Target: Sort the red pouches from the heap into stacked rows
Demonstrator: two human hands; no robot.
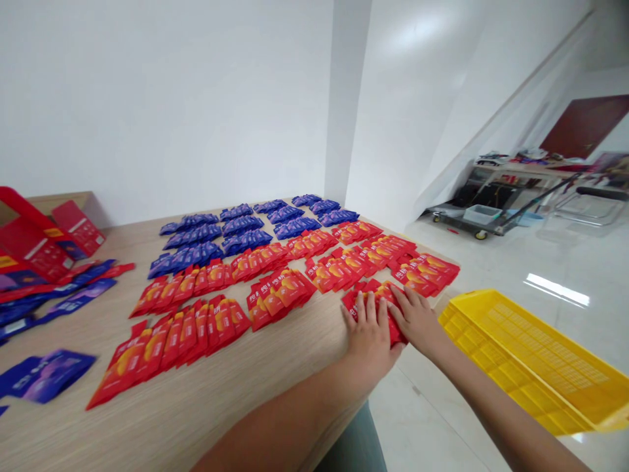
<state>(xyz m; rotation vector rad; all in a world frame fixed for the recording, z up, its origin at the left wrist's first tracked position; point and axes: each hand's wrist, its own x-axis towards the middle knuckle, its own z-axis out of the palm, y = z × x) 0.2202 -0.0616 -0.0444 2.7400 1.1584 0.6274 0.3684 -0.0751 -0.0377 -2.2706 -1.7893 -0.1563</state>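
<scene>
My left hand (369, 337) lies on a fanned group of red sachets (354, 300) at the table's right edge, fingers stretched out and slightly apart. Beside it, my right hand (417, 320) rests over the right part of the same group, its fingers also extended. The undersides of both hands are hidden. Just beyond my right hand lies another fan of red sachets (430, 272). More red sachets (280, 295) with an orange picture are spread in overlapping rows to the left. Behind them are rows of blue-purple sachets (243, 225).
Red open boxes (78, 229) stand at the far left of the wooden table (295, 367), near loose blue sachets (54, 373). A yellow plastic crate (535, 341) is at the right, below table height. A trolley (479, 226) stands farther back on the tiled floor.
</scene>
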